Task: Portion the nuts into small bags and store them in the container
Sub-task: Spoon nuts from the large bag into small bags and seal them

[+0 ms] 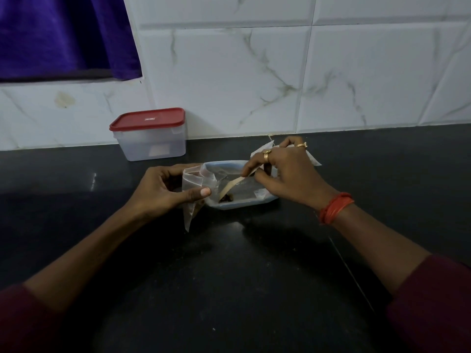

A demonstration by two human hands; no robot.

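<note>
A black, glossy countertop (pixel 229 276) runs up to a wall of white marble-veined tiles (pixel 229 85), with a purple curtain (pixel 63 34) hanging at the upper left. At the back, against the wall and well left of the work, stands a translucent plastic container (pixel 150 146) with its red lid (pixel 147 119) on. In the middle of the counter lies a shallow pale-blue tray (pixel 244 204), its long axis running left to right; a small dark heap of nuts (pixel 225 198) sits in its near-left corner. The left hand (pixel 163 189) grips a small clear bag (pixel 196 182) at the tray's left end, thumb across the front and fingers curled behind. The bag's mouth is turned right toward the tray, and its lower end trails toward the person, down onto the counter. The right hand (pixel 288 171), wearing two gold rings and with red threads round the wrist (pixel 335 207), pinches the upper end of a flat beige scoop (pixel 229 187). The scoop slants from the fingers at the upper right down to the nuts at the lower left. This hand covers the tray's far-right part, and behind it some more clear bags (pixel 314 160) lie on the counter, partly hidden. Maroon sleeves (pixel 433 301) show at both lower corners.
</note>
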